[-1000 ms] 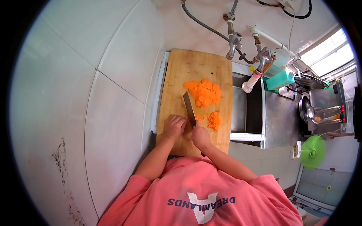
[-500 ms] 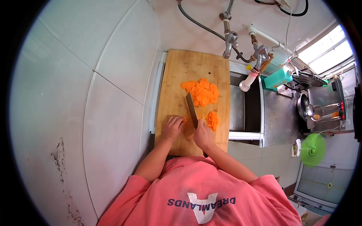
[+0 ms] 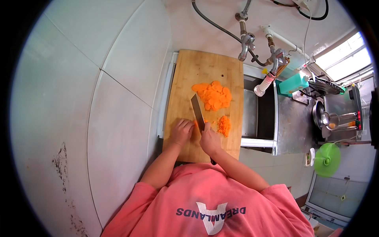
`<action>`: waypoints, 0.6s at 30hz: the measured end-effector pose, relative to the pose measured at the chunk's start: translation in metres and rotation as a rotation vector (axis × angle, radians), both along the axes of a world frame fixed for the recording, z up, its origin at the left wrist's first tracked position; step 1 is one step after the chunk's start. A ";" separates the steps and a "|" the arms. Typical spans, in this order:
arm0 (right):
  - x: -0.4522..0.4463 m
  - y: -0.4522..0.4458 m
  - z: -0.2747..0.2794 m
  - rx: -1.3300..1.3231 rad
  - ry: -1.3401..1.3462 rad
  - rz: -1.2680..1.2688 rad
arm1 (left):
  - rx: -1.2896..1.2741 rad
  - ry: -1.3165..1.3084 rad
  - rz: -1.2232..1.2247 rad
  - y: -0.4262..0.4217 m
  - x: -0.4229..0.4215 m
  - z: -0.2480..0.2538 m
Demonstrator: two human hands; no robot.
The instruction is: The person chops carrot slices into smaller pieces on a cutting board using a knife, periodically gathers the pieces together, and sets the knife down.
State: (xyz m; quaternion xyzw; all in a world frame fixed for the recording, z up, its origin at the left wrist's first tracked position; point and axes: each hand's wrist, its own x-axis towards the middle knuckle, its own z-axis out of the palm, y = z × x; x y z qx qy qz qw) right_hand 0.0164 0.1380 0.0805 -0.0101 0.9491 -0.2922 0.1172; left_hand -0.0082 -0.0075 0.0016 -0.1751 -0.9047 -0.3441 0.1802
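My right hand (image 3: 210, 141) is closed round the handle of a kitchen knife (image 3: 197, 111), its broad blade pointing away from me and slanting a little left. Beside the blade, my left hand (image 3: 182, 132) has its fingers curled and pressed down on a small piece of carrot (image 3: 195, 123), mostly hidden by the fingertips and blade. Both hands are over a wooden cutting board (image 3: 189, 67). A heap of round carrot slices (image 3: 215, 96) lies past the knife tip. Right of the knife sits a small pile of finely cut carrot (image 3: 224, 126).
Tiled wall (image 3: 122, 106) rises close along the board's left side. To the right are a metal sink (image 3: 250, 112), two taps (image 3: 246, 46) above, a turquoise bottle (image 3: 293, 83), a wok (image 3: 317, 113) and a green fan (image 3: 327, 159).
The knife and my right hand have moved slightly left, so the blade is nearer my left fingers. My left hand stays at the carrot piece. The whole view has shifted a little.
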 end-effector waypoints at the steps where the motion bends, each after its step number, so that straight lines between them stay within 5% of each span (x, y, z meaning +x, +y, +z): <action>1: 0.000 -0.001 0.001 0.000 0.000 0.002 | -0.003 0.002 -0.003 0.000 0.000 0.000; 18: 0.002 -0.005 -0.009 0.034 -0.019 -0.006 | 0.005 -0.020 -0.008 0.001 0.000 0.004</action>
